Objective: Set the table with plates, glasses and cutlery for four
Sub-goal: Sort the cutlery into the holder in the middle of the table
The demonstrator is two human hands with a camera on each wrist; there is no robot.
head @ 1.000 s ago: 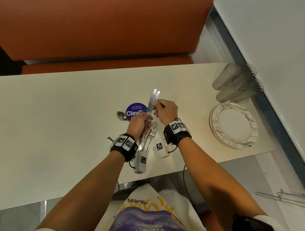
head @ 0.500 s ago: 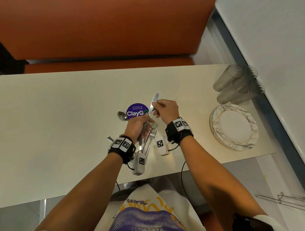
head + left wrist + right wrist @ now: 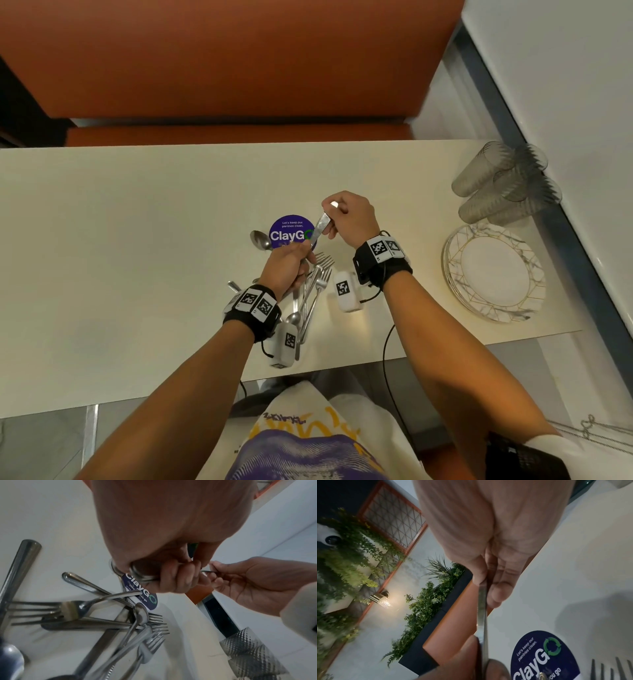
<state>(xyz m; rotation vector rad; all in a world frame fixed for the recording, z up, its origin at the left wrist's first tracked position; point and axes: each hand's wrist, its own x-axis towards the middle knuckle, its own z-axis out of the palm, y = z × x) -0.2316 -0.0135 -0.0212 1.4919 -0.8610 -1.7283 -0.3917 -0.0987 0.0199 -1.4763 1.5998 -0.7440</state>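
Observation:
My left hand [image 3: 298, 260] grips the handles of table knives [image 3: 143, 578] just above the cutlery pile. One knife blade [image 3: 320, 229] slants up to the right, and my right hand [image 3: 337, 212] pinches it near the tip. The right wrist view shows that blade [image 3: 482, 609] edge-on between thumb and fingers. Forks [image 3: 320, 274] and spoons [image 3: 260, 240] lie loose on the cream table [image 3: 137, 240] under my hands. A stack of white plates with gold lines [image 3: 493, 274] sits at the right, with several ribbed glasses [image 3: 503, 185] behind it.
A round purple ClayGo sticker [image 3: 289, 234] is stuck to the table beside the knife. An orange bench [image 3: 222, 68] runs along the far side. The table's right end meets a wall ledge [image 3: 582, 240]; the near edge is at my body.
The knives pointed up and away a second ago. The blade has since tilted down to the right, and my right hand has slid up along it to the tip.

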